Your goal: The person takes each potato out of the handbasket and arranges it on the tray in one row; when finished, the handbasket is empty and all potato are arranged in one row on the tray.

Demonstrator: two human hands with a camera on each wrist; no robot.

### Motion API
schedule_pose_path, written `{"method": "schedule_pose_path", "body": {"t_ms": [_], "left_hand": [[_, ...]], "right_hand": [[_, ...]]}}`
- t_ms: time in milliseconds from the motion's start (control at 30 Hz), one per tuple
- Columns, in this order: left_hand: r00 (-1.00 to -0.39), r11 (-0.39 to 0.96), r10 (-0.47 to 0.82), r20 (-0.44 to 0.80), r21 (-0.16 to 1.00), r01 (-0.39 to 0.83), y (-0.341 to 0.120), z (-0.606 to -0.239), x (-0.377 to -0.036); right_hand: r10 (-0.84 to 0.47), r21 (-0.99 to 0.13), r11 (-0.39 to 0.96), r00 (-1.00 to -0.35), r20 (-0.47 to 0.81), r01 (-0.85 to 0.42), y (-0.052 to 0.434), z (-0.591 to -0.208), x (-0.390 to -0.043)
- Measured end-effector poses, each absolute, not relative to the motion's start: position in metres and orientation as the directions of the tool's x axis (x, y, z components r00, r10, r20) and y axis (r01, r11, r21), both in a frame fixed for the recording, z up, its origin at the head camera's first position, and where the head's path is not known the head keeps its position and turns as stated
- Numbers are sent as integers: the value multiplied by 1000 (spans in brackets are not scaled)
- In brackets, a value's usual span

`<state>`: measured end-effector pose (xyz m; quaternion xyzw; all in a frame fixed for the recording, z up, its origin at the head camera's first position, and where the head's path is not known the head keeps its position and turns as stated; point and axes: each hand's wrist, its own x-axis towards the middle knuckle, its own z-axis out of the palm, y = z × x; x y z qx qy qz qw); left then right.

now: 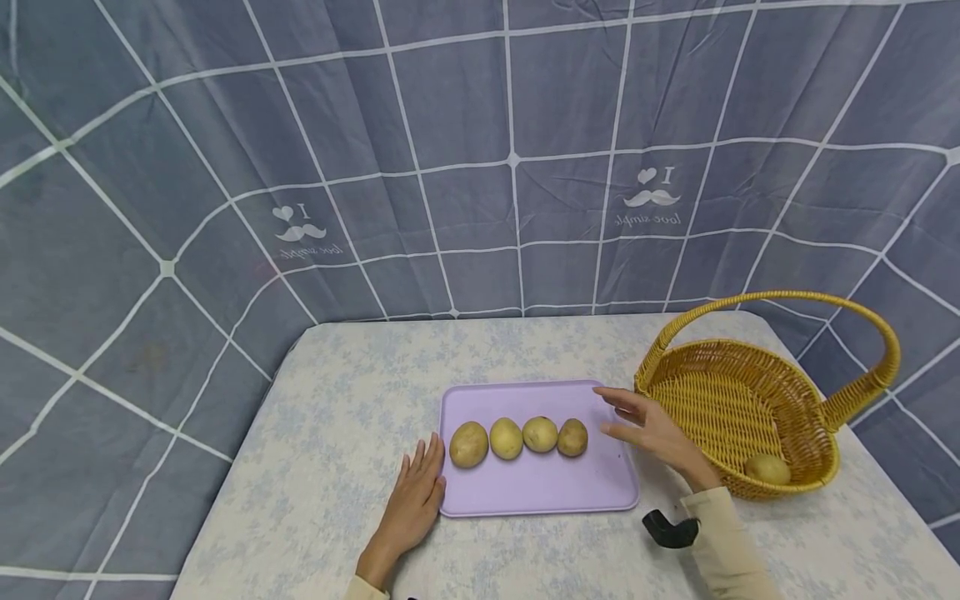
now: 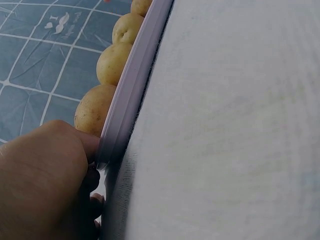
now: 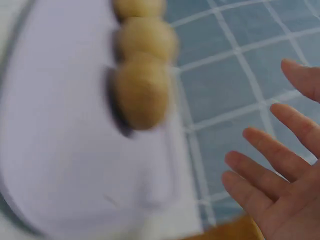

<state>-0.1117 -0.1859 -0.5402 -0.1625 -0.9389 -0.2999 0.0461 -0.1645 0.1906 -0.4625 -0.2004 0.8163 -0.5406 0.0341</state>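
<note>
Your left hand (image 1: 415,498) lies flat on the table (image 1: 315,450), fingers straight, its fingertips pressed against the left rim of the lilac tray (image 1: 536,487); the left wrist view shows the thumb touching that rim (image 2: 131,85). Four potatoes (image 1: 520,438) sit in a row across the middle of the tray, each touching or just beside the next, the leftmost potato (image 1: 468,443) nearest your left fingers. Your right hand (image 1: 651,430) hovers over the tray's right edge with its fingers spread wide and holding nothing, just beside the rightmost potato (image 1: 573,437); the right wrist view, blurred, shows the open palm (image 3: 285,175) apart from the row of potatoes (image 3: 141,70). Right of that hand stands a yellow wicker basket (image 1: 720,408) with an arched handle, and one more potato (image 1: 767,468) lies inside it near the front wall. Behind the table hangs a blue-grey checked cloth (image 1: 480,150).
</note>
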Motion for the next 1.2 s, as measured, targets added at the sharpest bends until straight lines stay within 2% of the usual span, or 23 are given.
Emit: {"method": "schedule_pose_path", "body": {"t_ms": [200, 400, 633, 833, 1000, 1200], "left_hand": [[-942, 765, 277, 188, 550, 334, -186, -539, -112], [-943, 764, 277, 184, 553, 333, -186, -538, -112], [-946, 764, 275, 169, 558, 322, -186, -537, -111], [-945, 770, 277, 172, 549, 325, -186, -538, -111], [-945, 767, 278, 172, 553, 326, -186, -537, -111], [-943, 765, 278, 182, 551, 332, -186, -539, -111]], "right_hand": [[-273, -920, 285, -943, 193, -271, 236, -429, -143], [-147, -888, 384, -966, 211, -252, 281, -414, -128], [-75, -828, 540, -988, 133, -152, 327, -417, -125], [-82, -782, 620, -996, 16, -64, 352, -427, -128], [-149, -706, 706, -986, -70, -56, 364, -433, -130], [-241, -704, 709, -953, -184, -44, 370, -438, -135]]}}
